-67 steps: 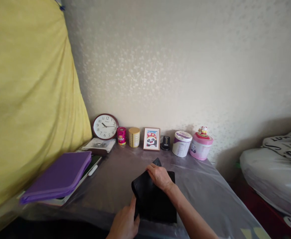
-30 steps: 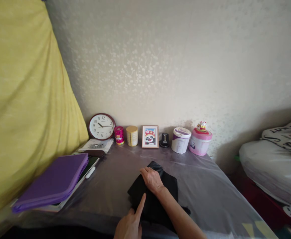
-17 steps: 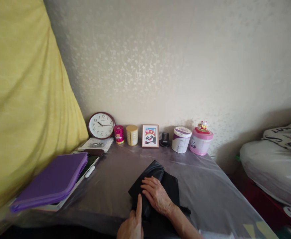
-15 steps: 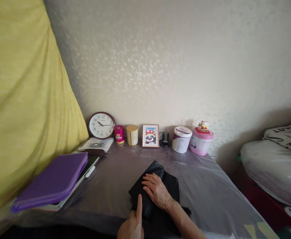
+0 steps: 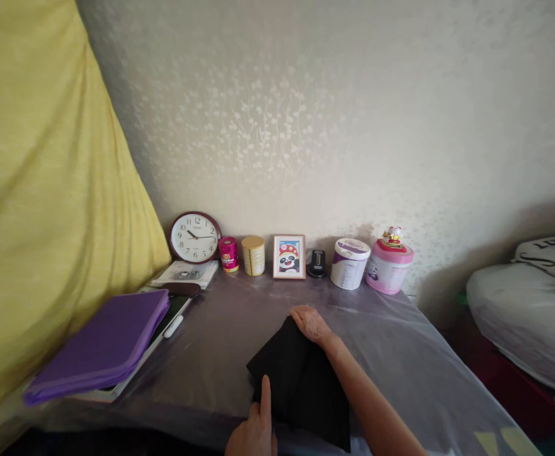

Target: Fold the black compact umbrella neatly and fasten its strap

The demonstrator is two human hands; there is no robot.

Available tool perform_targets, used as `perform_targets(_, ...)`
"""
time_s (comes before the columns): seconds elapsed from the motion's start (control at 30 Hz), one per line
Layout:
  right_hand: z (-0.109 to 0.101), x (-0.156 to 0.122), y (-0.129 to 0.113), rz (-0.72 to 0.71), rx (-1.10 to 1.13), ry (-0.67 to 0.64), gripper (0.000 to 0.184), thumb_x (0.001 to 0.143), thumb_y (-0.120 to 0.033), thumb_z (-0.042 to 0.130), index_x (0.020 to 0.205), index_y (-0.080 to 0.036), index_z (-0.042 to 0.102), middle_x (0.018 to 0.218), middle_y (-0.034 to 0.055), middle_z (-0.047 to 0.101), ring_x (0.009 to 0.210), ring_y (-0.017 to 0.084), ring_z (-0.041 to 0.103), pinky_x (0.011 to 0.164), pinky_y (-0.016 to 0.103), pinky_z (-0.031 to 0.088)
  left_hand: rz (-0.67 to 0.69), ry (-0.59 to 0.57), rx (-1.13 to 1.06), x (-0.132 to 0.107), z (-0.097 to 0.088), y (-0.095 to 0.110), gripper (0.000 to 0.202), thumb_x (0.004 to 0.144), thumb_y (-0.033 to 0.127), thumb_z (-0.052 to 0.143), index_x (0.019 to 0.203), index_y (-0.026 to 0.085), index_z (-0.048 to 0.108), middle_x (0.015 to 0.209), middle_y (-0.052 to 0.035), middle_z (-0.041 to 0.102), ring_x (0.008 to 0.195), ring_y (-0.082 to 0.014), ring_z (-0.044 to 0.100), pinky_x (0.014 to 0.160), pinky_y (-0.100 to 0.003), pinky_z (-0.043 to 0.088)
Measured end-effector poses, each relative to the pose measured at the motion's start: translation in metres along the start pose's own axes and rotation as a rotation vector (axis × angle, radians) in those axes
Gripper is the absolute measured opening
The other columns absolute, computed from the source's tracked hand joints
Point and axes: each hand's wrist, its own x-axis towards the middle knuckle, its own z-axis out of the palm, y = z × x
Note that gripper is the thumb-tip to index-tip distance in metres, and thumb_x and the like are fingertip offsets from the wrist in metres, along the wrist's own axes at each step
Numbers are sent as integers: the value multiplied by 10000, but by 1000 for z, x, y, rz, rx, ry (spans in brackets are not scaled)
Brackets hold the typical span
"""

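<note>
Black, cloth-like material (image 5: 282, 364) is lying folded on the surface (image 5: 211, 354), filling the space between the right hand (image 5: 312, 324) and the left hand (image 5: 253, 423). From the right fingers it is spreading back toward the person and out to the left; those fingers are lying close together over its far corner, and whether they are pinching it cannot be told. From the left fingers it is extending ahead and to the right: the index is pointing straight over its near-left part, while the others are curling in, their hold hidden. Its longest line seems to be slanting from the right fingers back to the near right, so the right hand is sitting nearer the far end, the left nearer the left corner.
</note>
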Motion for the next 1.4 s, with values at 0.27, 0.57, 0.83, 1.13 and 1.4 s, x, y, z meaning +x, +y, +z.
perform_targets(0.27, -2, -29, -51, -219, 108, 52, 291, 914, -287, 345, 916, -205, 625, 906, 20, 661, 1082, 139, 484, 968, 308, 298, 4, 33, 11, 1, 5, -1, 725, 774, 112, 366, 1388, 141, -18, 1174, -138, 523, 866, -187, 606, 713, -263, 422)
perform_targets(0.57, -14, -39, -9, 135, 194, 344, 243, 877, -238, 390, 976, -178, 604, 1042, 71, 614, 993, 163, 534, 906, 332, 398, 1, 72, -2, -2, 5, -3, 681, 801, 146, 379, 1387, 88, 37, 1135, -154, 553, 896, -205, 596, 732, -279, 417)
perform_targets(0.83, -30, -135, 18, 286, 210, 378, 259, 878, -257, 351, 1016, -229, 569, 960, 51, 602, 894, 170, 579, 811, 312, 471, -1, 102, -37, -3, 4, -4, 631, 852, 219, 337, 1382, 59, 33, 1031, -144, 601, 884, -177, 591, 729, -245, 391)
perform_targets(1.13, -21, -170, -11, 201, 154, 314, 306, 875, -208, 350, 1123, -272, 518, 1005, 37, 564, 873, 124, 592, 758, 216, 496, 2, 138, -78, -2, 9, -6, 627, 855, 239, 332, 1382, 72, 38, 1032, -136, 602, 882, -173, 590, 728, -245, 389)
perform_targets(1.4, -26, -158, -18, 132, 198, 366, 255, 875, -200, 355, 957, -251, 591, 996, 53, 539, 907, 138, 581, 756, 233, 499, 0, 142, -87, -2, 6, -6, 622, 855, 248, 333, 1381, 73, 50, 980, -129, 623, 870, -176, 596, 693, -239, 388)
